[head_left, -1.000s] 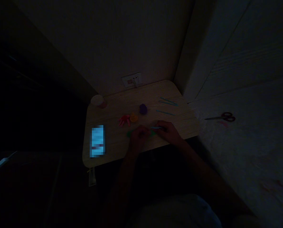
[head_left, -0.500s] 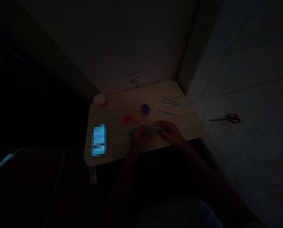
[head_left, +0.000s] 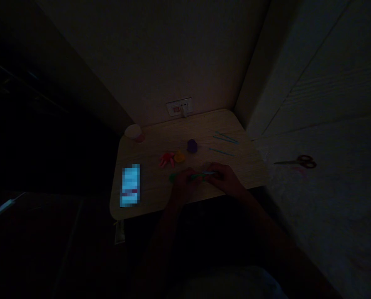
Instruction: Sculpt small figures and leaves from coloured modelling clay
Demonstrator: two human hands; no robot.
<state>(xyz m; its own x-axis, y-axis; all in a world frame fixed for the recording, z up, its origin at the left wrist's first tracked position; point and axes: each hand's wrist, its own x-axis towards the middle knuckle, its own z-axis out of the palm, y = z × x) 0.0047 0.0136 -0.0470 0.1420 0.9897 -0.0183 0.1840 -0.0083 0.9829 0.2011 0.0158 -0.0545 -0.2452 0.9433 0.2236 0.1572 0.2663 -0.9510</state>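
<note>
In dim light, my left hand (head_left: 183,182) is closed on a long green piece of modelling clay (head_left: 172,177), whose ends show on both sides of the fingers. My right hand (head_left: 224,177) pinches a thin light-blue modelling tool (head_left: 208,172), its tip over the green clay. Both hands are close together above the table's front edge. Just behind them lie a red and pink clay shape with finger-like strips (head_left: 167,159), an orange clay lump (head_left: 179,156) and a purple clay lump (head_left: 192,145). Darkness hides the fine detail of the fingers.
Several blue sticks (head_left: 222,152) lie at the right of the wooden table (head_left: 154,195). A phone with a lit screen (head_left: 130,185) is at the left, a cup (head_left: 133,132) at the back left. Scissors (head_left: 306,161) rest on the pale surface at right. A wall socket (head_left: 179,107) holds a plug.
The view has shifted slightly, so the table sits a little lower in it. Both hands keep hold of the green clay and the tool, with only slight movement.
</note>
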